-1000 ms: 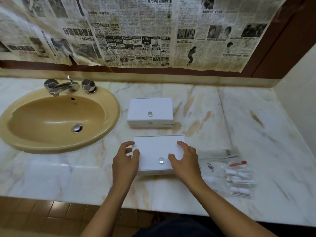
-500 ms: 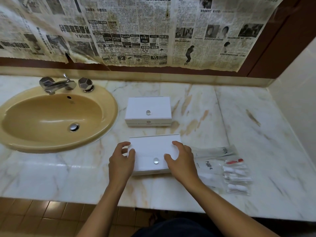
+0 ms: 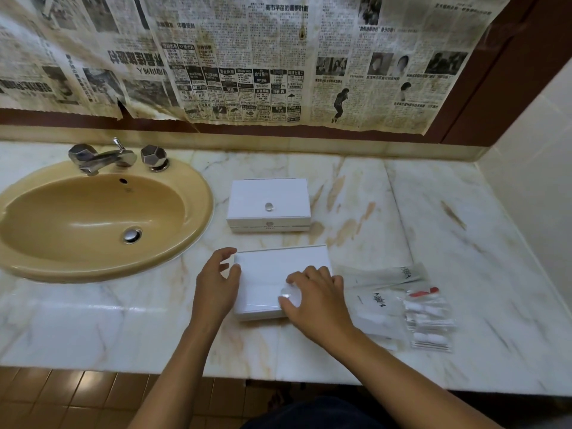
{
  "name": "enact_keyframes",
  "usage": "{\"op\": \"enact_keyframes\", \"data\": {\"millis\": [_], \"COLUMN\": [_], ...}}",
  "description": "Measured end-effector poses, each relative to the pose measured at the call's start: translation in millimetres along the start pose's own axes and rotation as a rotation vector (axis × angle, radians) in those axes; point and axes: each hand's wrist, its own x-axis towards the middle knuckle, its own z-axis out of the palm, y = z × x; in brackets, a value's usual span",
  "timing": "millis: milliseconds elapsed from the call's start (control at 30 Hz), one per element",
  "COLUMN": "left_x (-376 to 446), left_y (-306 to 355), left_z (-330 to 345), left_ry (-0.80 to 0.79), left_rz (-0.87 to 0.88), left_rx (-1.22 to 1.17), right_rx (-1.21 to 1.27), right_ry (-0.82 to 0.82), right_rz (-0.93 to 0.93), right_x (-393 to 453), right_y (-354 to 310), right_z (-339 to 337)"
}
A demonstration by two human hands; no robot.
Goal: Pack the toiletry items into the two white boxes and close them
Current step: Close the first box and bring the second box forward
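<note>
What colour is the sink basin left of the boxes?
The sink basin is a mustard tan, with a chrome drain; the head view, the only one, shows it clearly.

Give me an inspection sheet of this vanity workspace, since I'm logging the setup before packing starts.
Surface: marble counter, brown-veined, with a tan sink at left.
Job's things: far white box lidded; near white box lidded; clear toiletry packets lying right of the near box, unpacked.
Clutter: nothing seen.
Hands: left hand touches the near box's left edge; right hand pinches the lid's clear knob.
Cables: nothing seen.
Surroundings: chrome faucet, newspaper covering the wall, brown floor tiles.
</note>
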Motion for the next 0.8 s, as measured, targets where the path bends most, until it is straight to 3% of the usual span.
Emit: {"op": "enact_keyframes", "data": {"millis": [167,567,633,800], "left_x": [2,10,13,15], "left_y": [-6,-17,-15,-11], "left_z": [-7,-15,-12,-6], "left_ry": [-0.086,-0.110,-0.085,-0.019], "left_rz": [0.059,0.121,0.127,0.128], "left_rx": [-0.004,-0.139,-0.138,-0.126], "right_rx": [-0.016,0.006,0.015,0.199], "right_ry": [-0.065,-0.061,-0.003,0.317], "right_rz": [-0.031,0.034,0.042,0.130], "right_x": [7,57,62,64], "right_y": [-9,-32,-32,-17], "right_z": [-2,-58,-65,-80]}}
